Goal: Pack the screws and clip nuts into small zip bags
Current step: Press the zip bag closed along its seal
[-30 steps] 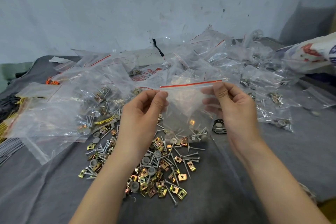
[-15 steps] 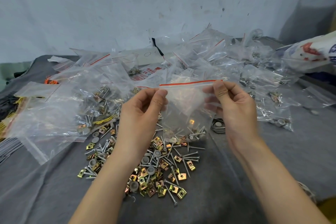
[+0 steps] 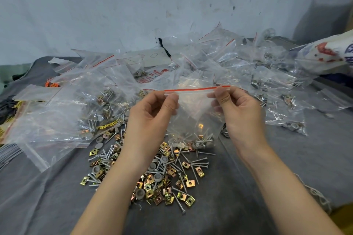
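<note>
- Both hands, left hand and right hand, pinch the zip bag top, held up mid-scene.
- Filled bags piled far side.
- Loose screws and nuts near, plenty left.

Grey surface, perhaps cloth, screws, clip nuts

We see a clear bag with a red strip, gold clip nuts, silver screws, grey cloth.
</note>
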The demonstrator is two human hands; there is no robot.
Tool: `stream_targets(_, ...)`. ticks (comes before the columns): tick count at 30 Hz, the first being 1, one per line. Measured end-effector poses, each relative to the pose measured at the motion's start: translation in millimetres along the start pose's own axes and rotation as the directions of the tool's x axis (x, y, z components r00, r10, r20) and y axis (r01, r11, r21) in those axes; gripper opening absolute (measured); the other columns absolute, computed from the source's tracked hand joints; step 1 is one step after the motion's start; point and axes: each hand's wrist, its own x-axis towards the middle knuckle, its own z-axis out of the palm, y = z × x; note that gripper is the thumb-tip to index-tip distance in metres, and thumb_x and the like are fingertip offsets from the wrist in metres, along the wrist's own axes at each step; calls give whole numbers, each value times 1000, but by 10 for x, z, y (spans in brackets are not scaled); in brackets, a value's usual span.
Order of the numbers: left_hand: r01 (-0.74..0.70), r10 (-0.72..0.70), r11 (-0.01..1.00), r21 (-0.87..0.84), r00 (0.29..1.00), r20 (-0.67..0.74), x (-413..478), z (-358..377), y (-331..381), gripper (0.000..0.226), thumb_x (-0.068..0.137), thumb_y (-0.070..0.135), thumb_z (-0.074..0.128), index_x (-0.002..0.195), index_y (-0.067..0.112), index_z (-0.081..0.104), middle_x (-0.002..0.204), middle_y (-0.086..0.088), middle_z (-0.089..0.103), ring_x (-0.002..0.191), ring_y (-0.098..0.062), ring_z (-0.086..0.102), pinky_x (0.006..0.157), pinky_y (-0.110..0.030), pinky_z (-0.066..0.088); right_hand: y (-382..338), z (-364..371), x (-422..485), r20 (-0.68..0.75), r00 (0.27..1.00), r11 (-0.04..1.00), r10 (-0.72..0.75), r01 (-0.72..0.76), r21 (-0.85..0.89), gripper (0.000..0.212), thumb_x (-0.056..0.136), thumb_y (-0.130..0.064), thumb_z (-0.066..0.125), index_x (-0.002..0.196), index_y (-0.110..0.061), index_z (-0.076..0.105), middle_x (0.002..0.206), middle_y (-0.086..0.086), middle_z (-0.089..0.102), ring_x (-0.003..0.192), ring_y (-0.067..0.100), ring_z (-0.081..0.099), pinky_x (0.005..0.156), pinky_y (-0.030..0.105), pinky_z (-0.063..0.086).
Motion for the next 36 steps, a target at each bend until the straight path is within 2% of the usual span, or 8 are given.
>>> stream_targets(9,59,-58,997,-51,998,32,-2,26,30,20,83,33,69,97,20,72,81,2,74,78,-8,70,75,-23,58,21,44,-30,156,986,994,64,-77,79,20,78,-39,70,82,-19,73,80,-5,74,68,3,60,65,14,49)
stream_targets(14,34,-34,999,-24,999,1,10,39,30,22,84,33,71,105,27,69,86,6,73,80,-7,67,73,-22,56,42,28,-29,167,984,991,55,-74,108,19,78,-38,73,84,-20,75,81,-5,74,71,3,61,66,15,50)
stream_targets(16,-30,33,997,64,998,-51,12,40,18,31,85,35,72,114,31,63,98,12,70,88,-2,65,76,-21,55,51,23,-30,165,985,992,52,-70,107,17,79,-37,73,83,-21,75,81,-4,74,72,4,61,67,16,50)
stream_targets(18,-145,166,950,277,984,-56,10,39,9,31,89,36,70,118,35,59,109,18,64,103,-1,61,85,-19,50,59,28,-33,160,986,994,39,-55,97,16,80,-37,74,82,-21,75,81,-5,74,73,3,62,67,15,49)
stream_targets(20,-268,303,833,483,953,8,8,46,5,28,92,37,66,119,34,59,117,16,59,113,-5,54,95,-23,43,53,50,-43,168,986,996,8,-23,83,15,80,-37,74,82,-22,76,80,-6,74,72,1,62,67,13,48)
stream_targets(23,-358,402,679,641,912,83,2,65,4,24,94,36,65,117,30,64,114,13,58,113,-10,48,98,-33,39,39,93,-69,216,976,997,-26,10,75,14,79,-40,72,80,-27,79,79,-7,75,70,1,61,67,14,48)
stream_targets(30,-413,439,574,707,884,159,-21,95,57,18,96,40,61,106,26,68,99,15,65,97,-11,55,98,-35,35,58,128,-83,229,973,993,-20,-7,114,21,85,-36,65,93,-17,66,78,-6,69,74,10,64,74,21,54)
stream_targets(36,-378,392,648,662,910,136,-39,127,75,8,95,35,62,100,30,66,96,19,64,97,-8,54,97,-34,33,70,141,-78,235,968,993,-85,64,95,11,86,-33,67,88,-22,66,79,-10,69,74,7,63,74,21,51)
